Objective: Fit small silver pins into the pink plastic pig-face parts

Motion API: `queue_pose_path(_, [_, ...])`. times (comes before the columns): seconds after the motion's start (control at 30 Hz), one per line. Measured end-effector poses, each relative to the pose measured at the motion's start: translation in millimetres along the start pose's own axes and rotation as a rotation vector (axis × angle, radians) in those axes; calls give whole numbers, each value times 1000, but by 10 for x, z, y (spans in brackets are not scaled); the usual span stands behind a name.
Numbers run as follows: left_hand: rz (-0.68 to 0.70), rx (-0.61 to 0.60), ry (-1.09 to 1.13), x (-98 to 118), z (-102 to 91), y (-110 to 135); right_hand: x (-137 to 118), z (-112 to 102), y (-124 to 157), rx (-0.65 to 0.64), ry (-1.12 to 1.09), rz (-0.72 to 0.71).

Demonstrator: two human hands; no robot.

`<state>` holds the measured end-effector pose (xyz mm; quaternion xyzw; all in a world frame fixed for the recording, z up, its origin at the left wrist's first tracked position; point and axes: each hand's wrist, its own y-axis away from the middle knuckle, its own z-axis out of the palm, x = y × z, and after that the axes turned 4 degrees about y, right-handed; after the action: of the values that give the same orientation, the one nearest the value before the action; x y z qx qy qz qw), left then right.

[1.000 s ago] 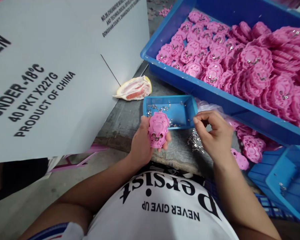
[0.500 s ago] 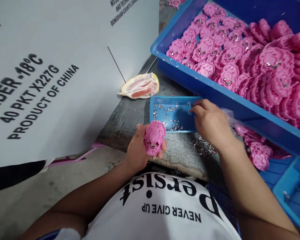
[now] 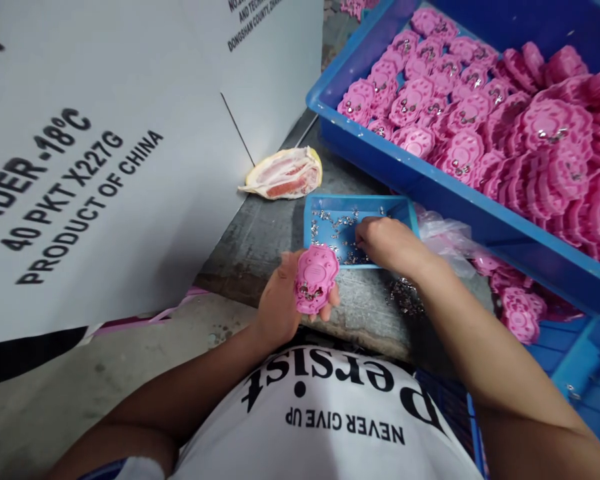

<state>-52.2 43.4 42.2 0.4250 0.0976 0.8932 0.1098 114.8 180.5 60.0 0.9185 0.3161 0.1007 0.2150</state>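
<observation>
My left hand [image 3: 283, 297] is closed round a pink plastic piece [image 3: 317, 273] with a scalloped edge; small shiny metal parts sit in its lower half. Just beyond it lies a small light-blue tray [image 3: 347, 207] with many tiny metal parts [image 3: 336, 217] scattered over its bottom. My right hand [image 3: 387, 241] reaches down into this tray, fingers curled and pressed together among the metal parts. Its fingertips are hidden, so I cannot make out what they pinch. A pile of similar metal parts [image 3: 405, 297] lies on the table beneath my right forearm.
A big blue bin [image 3: 370, 140] full of stacked pink pieces [image 3: 463, 110] stands at the back right. A large white carton [image 3: 145, 80] rises at left, a peeled fruit wedge [image 3: 285, 175] beside it. Clear plastic bag [image 3: 445, 233] and more pink pieces [image 3: 520, 313] lie right.
My right hand has moved left and slightly down, from the tray's right end to the metal parts near its middle. My left hand still holds the pink piece, and the view has shifted slightly.
</observation>
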Motion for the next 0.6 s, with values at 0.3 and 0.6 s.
queue_pose_path(0.3, [38, -20, -50, 77, 67, -55, 124, -18, 69, 198, -322, 56])
queue_pose_path(0.6, [368, 161, -592, 150, 227, -198, -51, -10, 389, 108, -1707, -33])
